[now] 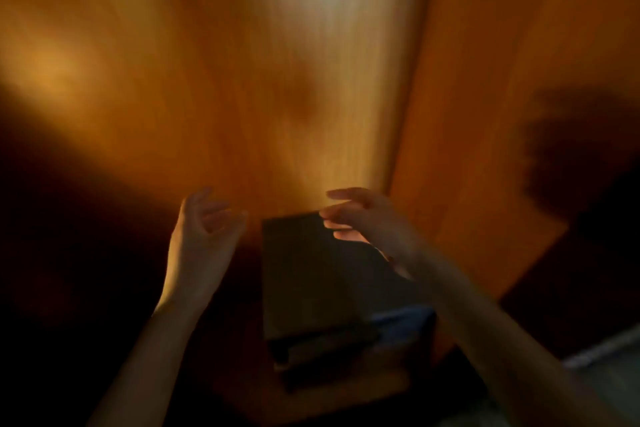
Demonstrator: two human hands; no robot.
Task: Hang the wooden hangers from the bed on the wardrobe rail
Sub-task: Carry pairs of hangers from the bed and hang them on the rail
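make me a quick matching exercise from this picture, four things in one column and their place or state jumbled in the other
Things:
1. left hand
2. right hand
3. dark box
4. wooden panel

Place or state:
a. low in the middle, on top of a stack
b. empty, fingers spread over the far corner of the box
c. fills the upper view, lit by a pale streak
d. empty, palm turned inward, left of the box

Pairs: 1-d, 2-b, 3-a, 4-c
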